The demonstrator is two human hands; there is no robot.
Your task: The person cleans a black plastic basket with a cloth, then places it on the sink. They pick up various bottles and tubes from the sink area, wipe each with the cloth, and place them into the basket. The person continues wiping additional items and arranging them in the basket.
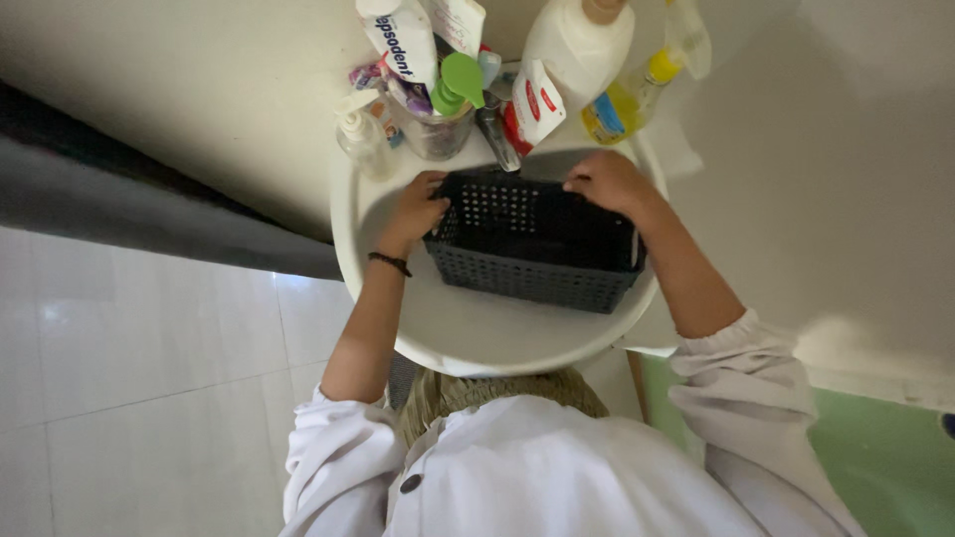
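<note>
A black perforated plastic basket [537, 268] sits in a white round sink basin [468, 328]. My left hand [418, 207] grips the basket's left rim, with a dark band around that wrist. My right hand [609, 181] holds the far right rim of the basket. The inside of the basket looks dark, and I cannot see anything in it. White sleeves are pushed up both arms.
Toiletries crowd the back of the basin: a clear cup [434, 127] with tubes and a green-capped bottle, a small clear pump bottle [360, 139], a large white bottle [577, 45], a yellow bottle [622, 104]. Cream wall behind, white tiled floor [129, 378] at left.
</note>
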